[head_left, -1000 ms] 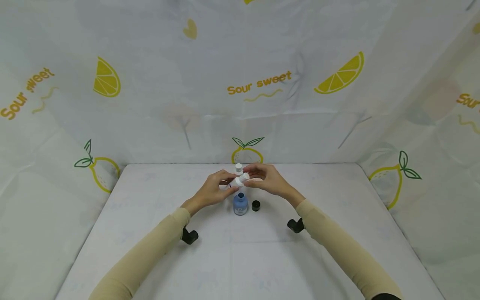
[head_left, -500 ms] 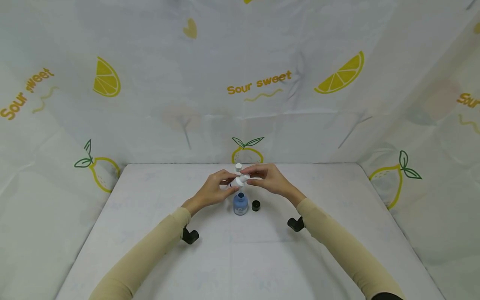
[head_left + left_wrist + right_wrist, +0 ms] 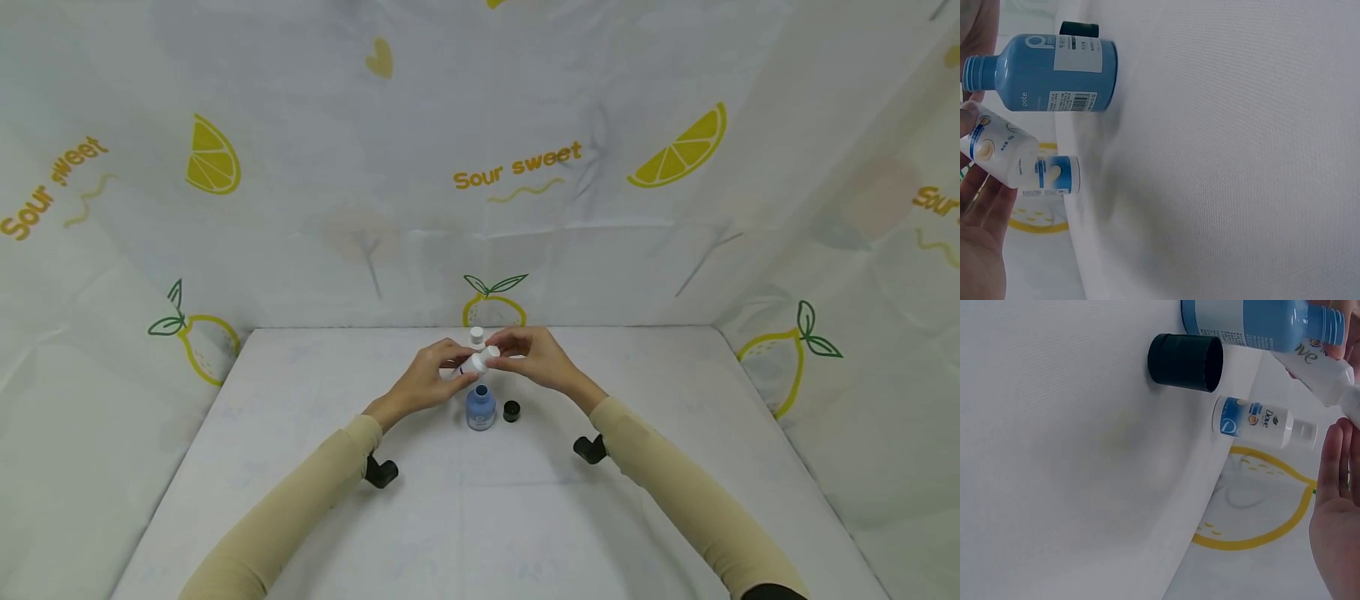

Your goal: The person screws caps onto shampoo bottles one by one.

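My left hand (image 3: 427,381) grips a white Dove bottle (image 3: 472,365), tilted with its top up to the right above the table. The fingers and thumb of my right hand (image 3: 546,362) pinch the bottle's white cap (image 3: 492,353). In the left wrist view the label side of the held bottle (image 3: 997,147) shows between thumb and fingers. Just in front of the hands stands an uncapped blue bottle (image 3: 481,411), its threaded neck bare in the right wrist view. Beside it on the right lies a black cap (image 3: 512,411).
A second white Dove bottle (image 3: 1257,422) with a white cap stands upright behind the hands, partly hidden in the head view. The white-covered table (image 3: 465,533) ends at a printed cloth backdrop (image 3: 420,267).
My right fingers slide further over the white cap, then back, leaving its end visible again. The left hand, the blue bottle and the black cap stay in place.
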`<state>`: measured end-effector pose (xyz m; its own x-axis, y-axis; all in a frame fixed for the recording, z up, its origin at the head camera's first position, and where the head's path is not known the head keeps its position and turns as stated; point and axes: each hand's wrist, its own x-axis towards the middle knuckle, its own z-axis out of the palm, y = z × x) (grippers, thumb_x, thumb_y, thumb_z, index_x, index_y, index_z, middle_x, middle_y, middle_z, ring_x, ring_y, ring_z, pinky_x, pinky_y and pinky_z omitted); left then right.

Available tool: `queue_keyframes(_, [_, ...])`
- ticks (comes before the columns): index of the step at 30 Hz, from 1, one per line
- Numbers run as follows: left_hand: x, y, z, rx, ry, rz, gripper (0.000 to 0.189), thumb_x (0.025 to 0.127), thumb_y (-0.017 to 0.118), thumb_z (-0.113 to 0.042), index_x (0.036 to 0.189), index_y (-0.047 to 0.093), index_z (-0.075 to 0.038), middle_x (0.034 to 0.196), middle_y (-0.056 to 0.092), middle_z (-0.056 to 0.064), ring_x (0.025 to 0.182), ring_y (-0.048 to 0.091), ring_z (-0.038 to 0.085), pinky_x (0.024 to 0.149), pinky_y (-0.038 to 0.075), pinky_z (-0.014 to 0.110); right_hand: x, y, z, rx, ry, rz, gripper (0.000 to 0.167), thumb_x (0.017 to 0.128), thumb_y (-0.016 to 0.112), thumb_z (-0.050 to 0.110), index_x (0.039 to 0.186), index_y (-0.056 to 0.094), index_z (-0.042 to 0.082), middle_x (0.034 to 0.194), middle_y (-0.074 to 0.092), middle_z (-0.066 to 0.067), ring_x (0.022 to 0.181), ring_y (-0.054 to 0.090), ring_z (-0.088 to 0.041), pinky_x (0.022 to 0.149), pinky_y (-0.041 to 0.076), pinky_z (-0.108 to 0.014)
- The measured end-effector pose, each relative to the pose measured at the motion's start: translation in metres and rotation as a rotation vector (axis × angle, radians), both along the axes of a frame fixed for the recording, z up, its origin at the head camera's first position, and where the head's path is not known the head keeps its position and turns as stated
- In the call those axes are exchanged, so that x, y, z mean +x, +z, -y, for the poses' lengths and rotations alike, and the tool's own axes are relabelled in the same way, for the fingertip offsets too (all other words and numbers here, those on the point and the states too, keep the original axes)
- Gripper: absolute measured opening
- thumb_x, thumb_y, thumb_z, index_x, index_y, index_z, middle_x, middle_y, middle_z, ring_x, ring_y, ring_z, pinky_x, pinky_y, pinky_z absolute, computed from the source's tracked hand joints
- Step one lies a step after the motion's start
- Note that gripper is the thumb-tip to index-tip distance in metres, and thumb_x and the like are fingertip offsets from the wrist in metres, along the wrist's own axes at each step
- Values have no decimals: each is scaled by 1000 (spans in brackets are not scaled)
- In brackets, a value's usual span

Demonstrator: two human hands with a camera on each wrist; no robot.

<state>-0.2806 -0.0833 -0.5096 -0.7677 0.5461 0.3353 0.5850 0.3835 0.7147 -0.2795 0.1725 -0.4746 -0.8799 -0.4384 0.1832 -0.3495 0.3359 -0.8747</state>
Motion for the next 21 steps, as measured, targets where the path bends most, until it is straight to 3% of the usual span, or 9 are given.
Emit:
queue_keyframes(15, [1, 1, -2, 34, -42, -12, 38, 98, 83, -13, 132, 74, 2, 118, 71, 22, 114, 74, 41, 101, 67, 45, 3, 0, 4, 12, -86, -10, 28, 91, 89, 15, 109, 75, -1, 105, 76, -17, 92, 74, -22, 83, 62, -17])
queue_keyframes(21, [1, 1, -1, 35, -49, -15, 39, 97, 83, -14, 132, 74, 2, 119, 71, 27, 115, 73, 44, 102, 67, 44, 3, -1, 6, 8, -94, -14, 28, 91, 89, 14, 103, 71, -3, 96, 73, -13, 83, 69, -18, 73, 58, -16])
